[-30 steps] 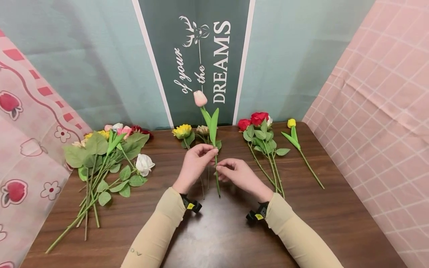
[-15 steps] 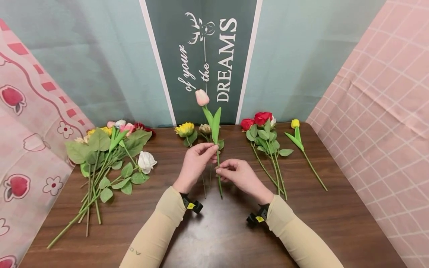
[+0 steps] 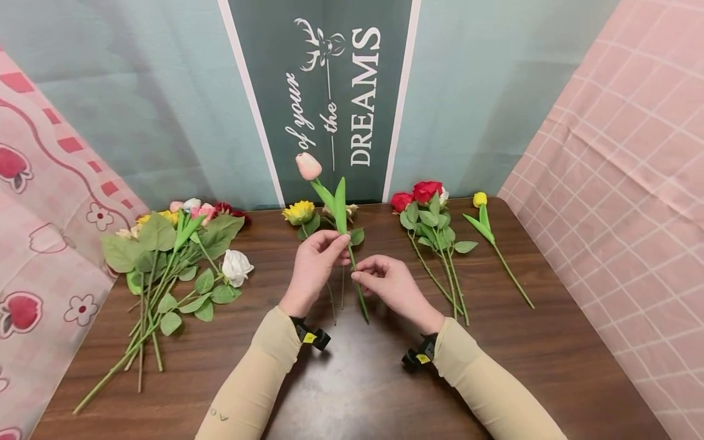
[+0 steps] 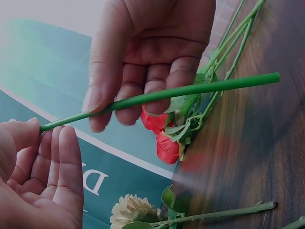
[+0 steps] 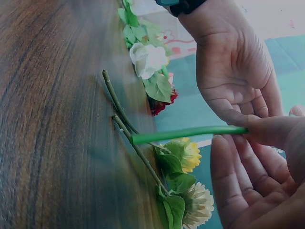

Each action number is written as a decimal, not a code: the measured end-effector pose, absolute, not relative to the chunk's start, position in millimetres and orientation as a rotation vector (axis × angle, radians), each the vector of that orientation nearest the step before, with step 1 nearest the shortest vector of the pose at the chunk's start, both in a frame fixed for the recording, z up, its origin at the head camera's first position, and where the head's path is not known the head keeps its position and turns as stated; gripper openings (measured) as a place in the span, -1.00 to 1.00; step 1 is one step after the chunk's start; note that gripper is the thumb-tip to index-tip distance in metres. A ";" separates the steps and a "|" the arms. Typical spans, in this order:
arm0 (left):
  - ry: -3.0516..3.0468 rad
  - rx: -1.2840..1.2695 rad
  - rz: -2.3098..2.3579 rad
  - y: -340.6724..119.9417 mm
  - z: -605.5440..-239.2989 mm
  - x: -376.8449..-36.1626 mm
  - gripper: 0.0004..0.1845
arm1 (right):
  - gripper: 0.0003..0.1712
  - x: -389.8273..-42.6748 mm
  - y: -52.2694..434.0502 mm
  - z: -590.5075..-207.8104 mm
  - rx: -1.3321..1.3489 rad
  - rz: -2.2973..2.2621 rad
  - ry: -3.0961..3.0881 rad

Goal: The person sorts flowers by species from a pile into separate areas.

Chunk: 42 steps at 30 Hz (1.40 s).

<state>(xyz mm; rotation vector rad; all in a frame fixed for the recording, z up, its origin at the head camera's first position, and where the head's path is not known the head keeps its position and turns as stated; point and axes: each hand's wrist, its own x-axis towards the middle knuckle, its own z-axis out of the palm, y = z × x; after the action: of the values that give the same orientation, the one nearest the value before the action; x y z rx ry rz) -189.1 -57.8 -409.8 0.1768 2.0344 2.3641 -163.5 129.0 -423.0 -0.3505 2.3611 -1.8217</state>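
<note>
pink tulip [image 3: 308, 165] stands tilted at frame centre above the table [image 3: 357, 379], its stem pinched by left hand [image 3: 315, 264] and right hand [image 3: 389, 284]; step in hand looks like inspecting it; next move needs a steady pinch

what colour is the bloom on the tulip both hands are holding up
Pale pink. The tulip bloom shows best in the head view, above the left hand and right hand.

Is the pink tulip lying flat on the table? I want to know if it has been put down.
No: both the left hand and the right hand hold the pink tulip raised above the table.
</note>
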 end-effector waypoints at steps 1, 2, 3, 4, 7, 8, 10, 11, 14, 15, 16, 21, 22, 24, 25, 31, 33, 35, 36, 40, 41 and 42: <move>2.034 0.180 2.365 -57.8 -409.8 -189.2 -0.65 | -0.80 -163.7 129.3 -422.6 -0.351 -1.817 2.381; 2.034 0.187 2.366 -57.7 -409.8 -189.1 -0.65 | -0.81 -164.1 130.0 -422.1 -0.353 -1.807 2.406; 2.047 0.200 2.357 -57.3 -409.7 -188.9 -0.66 | -0.82 -164.8 131.0 -421.7 -0.356 -1.789 2.439; 2.071 0.218 2.337 -56.7 -409.8 -188.7 -0.66 | -0.84 -165.7 132.7 -421.2 -0.358 -1.767 2.477; 2.200 0.320 2.213 -52.4 -409.8 -185.8 -0.63 | -0.85 -168.7 143.8 -418.4 -0.338 -1.731 2.576; 2.276 0.367 2.139 -49.4 -409.8 -183.7 -0.61 | -0.84 -169.4 150.9 -416.9 -0.322 -1.721 2.601; 2.433 0.496 1.940 -41.8 -411.0 -178.4 -0.56 | -0.79 -170.5 170.5 -414.1 -0.268 -1.716 2.638; 2.509 0.573 1.819 -37.4 -411.8 -174.7 -0.53 | -0.76 -170.6 183.1 -412.2 -0.226 -1.699 2.661; 2.705 0.859 1.366 -21.9 -415.2 -161.4 -0.47 | -0.64 -171.8 231.4 -405.6 -0.099 -1.634 2.716; 2.731 0.977 1.215 -16.9 -416.3 -157.2 -0.45 | -0.61 -172.6 249.7 -403.3 -0.047 -1.611 2.735; 2.748 1.088 1.071 -12.0 -416.6 -152.6 -0.43 | -0.60 -173.8 268.4 -401.2 0.002 -1.569 2.774; 2.714 1.519 0.616 11.8 -417.5 -137.3 -0.42 | -0.54 -182.0 356.3 -399.1 0.196 -1.335 2.902; 2.705 1.563 0.571 16.1 -417.7 -135.2 -0.43 | -0.53 -183.6 370.5 -401.1 0.225 -1.292 2.910; 2.690 1.625 0.505 24.1 -418.7 -131.7 -0.45 | -0.52 -185.8 394.5 -406.8 0.265 -1.238 2.889; 2.682 1.646 0.482 27.4 -418.9 -130.3 -0.46 | -0.52 -186.3 404.5 -409.8 0.280 -1.225 2.870; 2.650 1.694 0.407 34.2 -422.9 -124.1 -0.46 | -0.55 -187.3 429.9 -428.0 0.308 -1.278 2.710; 2.647 1.687 0.402 32.4 -425.1 -123.3 -0.46 | -0.56 -186.1 431.5 -431.3 0.301 -1.263 2.696; 2.645 1.679 0.399 29.5 -426.9 -123.4 -0.46 | -0.56 -184.9 432.7 -432.4 0.291 -1.239 2.696; 2.646 1.673 0.397 27.6 -427.5 -123.6 -0.46 | -0.56 -184.3 433.0 -432.2 0.287 -1.227 2.699; 2.657 1.652 0.393 18.7 -427.8 -127.0 -0.47 | -0.52 -182.1 433.2 -427.9 0.264 -1.119 2.749; 2.662 1.648 0.393 16.0 -427.6 -128.5 -0.47 | -0.51 -181.3 432.9 -427.1 0.261 -1.092 2.770; 2.671 1.641 0.394 13.2 -426.9 -130.1 -0.47 | -0.50 -180.1 432.5 -426.3 0.259 -1.062 2.796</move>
<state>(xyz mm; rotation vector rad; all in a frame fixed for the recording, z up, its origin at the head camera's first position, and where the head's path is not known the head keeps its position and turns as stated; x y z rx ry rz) -130.1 13.2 -426.9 1.6409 2.6710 0.3943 -180.1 432.5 -426.3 0.2591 2.7963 -1.0616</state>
